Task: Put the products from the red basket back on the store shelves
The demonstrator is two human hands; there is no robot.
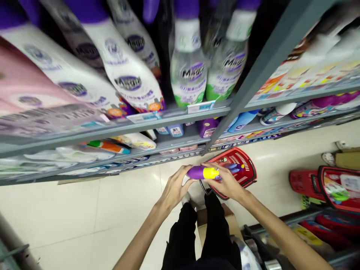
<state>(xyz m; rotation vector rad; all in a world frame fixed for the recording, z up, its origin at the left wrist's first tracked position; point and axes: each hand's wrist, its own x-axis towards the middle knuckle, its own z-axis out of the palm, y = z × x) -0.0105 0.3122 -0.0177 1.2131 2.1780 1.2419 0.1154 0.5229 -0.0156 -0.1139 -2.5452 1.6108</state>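
Between my two hands lies a small purple bottle with a yellow cap (198, 172), tilted sideways above the floor. My left hand (178, 183) grips its purple end, fingers and thumb closed round it. At the yellow cap, my right hand (225, 182) is closed with its fingertips on the cap end. Just beyond and below the hands a red shopping basket (247, 165) rests on the floor, with a few blue and yellow items inside. Part of the basket is hidden by my right hand.
Shelves (180, 118) of cleaning bottles run along the far side, with white bottles (129, 82) and clear spray bottles (189, 75) up close. A cardboard box (232, 221) sits by my legs. Another red basket (341, 187) stands to the right, near a lower shelf.
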